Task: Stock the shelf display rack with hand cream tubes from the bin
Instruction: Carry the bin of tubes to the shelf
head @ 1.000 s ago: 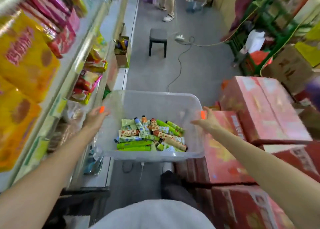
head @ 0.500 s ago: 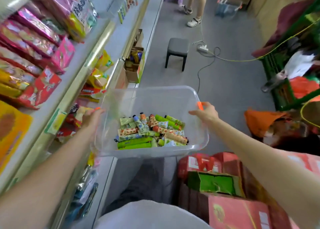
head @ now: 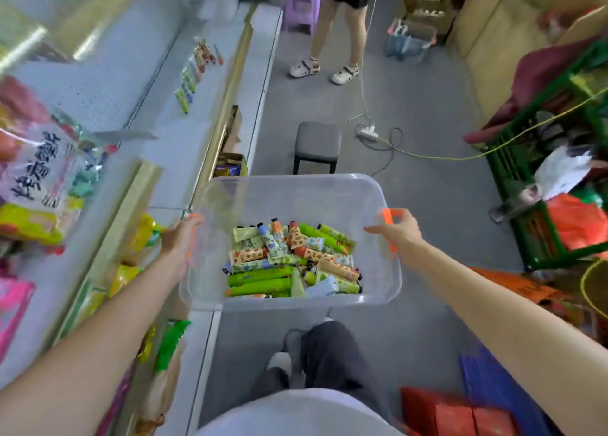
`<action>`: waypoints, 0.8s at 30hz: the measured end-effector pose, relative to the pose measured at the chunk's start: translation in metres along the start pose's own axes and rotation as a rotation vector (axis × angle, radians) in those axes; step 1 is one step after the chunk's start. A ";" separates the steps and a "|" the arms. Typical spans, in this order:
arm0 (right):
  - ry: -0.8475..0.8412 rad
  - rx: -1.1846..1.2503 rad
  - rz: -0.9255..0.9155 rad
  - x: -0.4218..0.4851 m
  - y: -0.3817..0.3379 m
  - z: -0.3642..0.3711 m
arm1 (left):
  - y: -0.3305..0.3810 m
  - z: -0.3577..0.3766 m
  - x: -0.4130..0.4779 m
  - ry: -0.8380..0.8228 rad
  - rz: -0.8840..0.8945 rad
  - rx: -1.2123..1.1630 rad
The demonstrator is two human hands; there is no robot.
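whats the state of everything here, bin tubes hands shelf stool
clear bin: open-topped, held up off the floor, partly filled
hand cream tubes: heaped loose in the bin
left hand: grips the bin's left rim
right hand: grips the bin's right orange handle
shelf: few tubes lie on it
stool: upright, on the floor

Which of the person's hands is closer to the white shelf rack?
Left. The left hand grips the bin by its rim right beside the shelf rack; the right hand grips the opposite rim, out over the aisle floor.
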State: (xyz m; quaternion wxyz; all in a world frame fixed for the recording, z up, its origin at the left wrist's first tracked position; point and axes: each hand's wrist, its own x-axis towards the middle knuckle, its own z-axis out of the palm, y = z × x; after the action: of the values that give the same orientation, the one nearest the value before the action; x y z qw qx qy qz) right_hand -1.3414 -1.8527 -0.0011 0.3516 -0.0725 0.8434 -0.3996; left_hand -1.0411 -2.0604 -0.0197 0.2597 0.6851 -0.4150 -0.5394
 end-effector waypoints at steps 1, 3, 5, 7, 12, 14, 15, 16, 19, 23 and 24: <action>0.001 -0.004 -0.007 0.020 -0.015 -0.001 | 0.014 0.016 0.010 0.004 -0.017 0.010; -0.009 -0.012 0.000 0.069 -0.040 -0.002 | 0.037 0.048 0.042 0.015 -0.045 -0.001; -0.035 -0.031 -0.009 0.111 -0.055 -0.001 | 0.058 0.075 0.065 0.001 -0.054 0.002; -0.049 -0.045 -0.018 0.171 -0.081 -0.002 | 0.080 0.115 0.105 0.000 -0.084 -0.018; -0.119 -0.172 -0.037 0.306 -0.159 -0.004 | 0.127 0.204 0.171 0.042 -0.131 -0.017; -0.139 -0.202 -0.073 0.351 -0.199 -0.005 | 0.149 0.232 0.190 0.068 -0.148 -0.061; -0.136 -0.221 -0.086 0.372 -0.219 -0.005 | 0.155 0.243 0.199 0.080 -0.162 -0.065; -0.131 -0.253 -0.100 0.389 -0.237 -0.003 | 0.162 0.253 0.202 0.089 -0.176 -0.060; -0.155 -0.280 -0.154 0.446 -0.284 0.007 | 0.182 0.282 0.234 0.107 -0.193 -0.103; -0.193 -0.304 -0.190 0.523 -0.339 0.031 | 0.222 0.330 0.306 0.155 -0.136 -0.180; -0.198 -0.310 -0.181 0.541 -0.351 0.038 | 0.234 0.341 0.322 0.170 -0.140 -0.188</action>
State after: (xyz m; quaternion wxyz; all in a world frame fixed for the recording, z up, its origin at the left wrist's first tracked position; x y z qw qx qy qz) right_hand -1.7742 -2.3298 -0.0527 0.3799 -0.2403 0.8463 -0.2860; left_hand -1.4102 -2.4242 -0.0973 0.3187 0.7281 -0.2903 -0.5329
